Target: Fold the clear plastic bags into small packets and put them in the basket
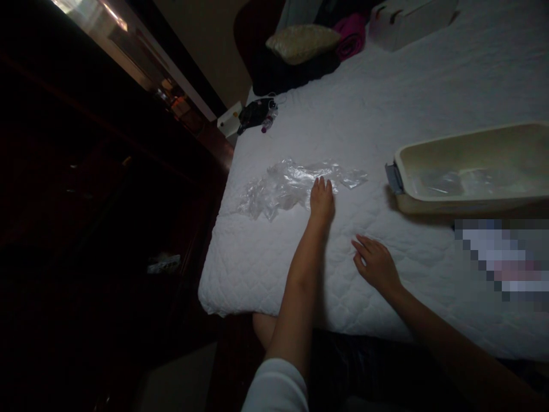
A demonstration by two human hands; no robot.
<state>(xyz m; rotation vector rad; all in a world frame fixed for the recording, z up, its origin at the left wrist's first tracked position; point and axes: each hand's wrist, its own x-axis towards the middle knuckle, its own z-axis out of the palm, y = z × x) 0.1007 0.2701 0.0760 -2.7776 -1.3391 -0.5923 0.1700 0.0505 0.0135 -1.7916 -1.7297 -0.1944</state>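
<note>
Several clear plastic bags (281,186) lie crumpled in a loose heap on the white quilted bed cover (253,257). My left hand (321,199) reaches over the right part of the heap, palm down, fingers stretched out and touching the plastic. Nearer to me, my right hand (375,260) hovers at or just over the quilt with its fingers apart and nothing in them. To its upper right stands a long cream plastic bin (472,205) with a grey handle clip; some clear plastic lies inside.
At the bed's far left corner are a dark pouch (256,113) and a small bottle (269,121). Behind lie a beige cushion (302,43), a pink roll (350,37) and a white box (409,23). The bed's left edge drops to a dark floor. A blurred-out patch sits at right.
</note>
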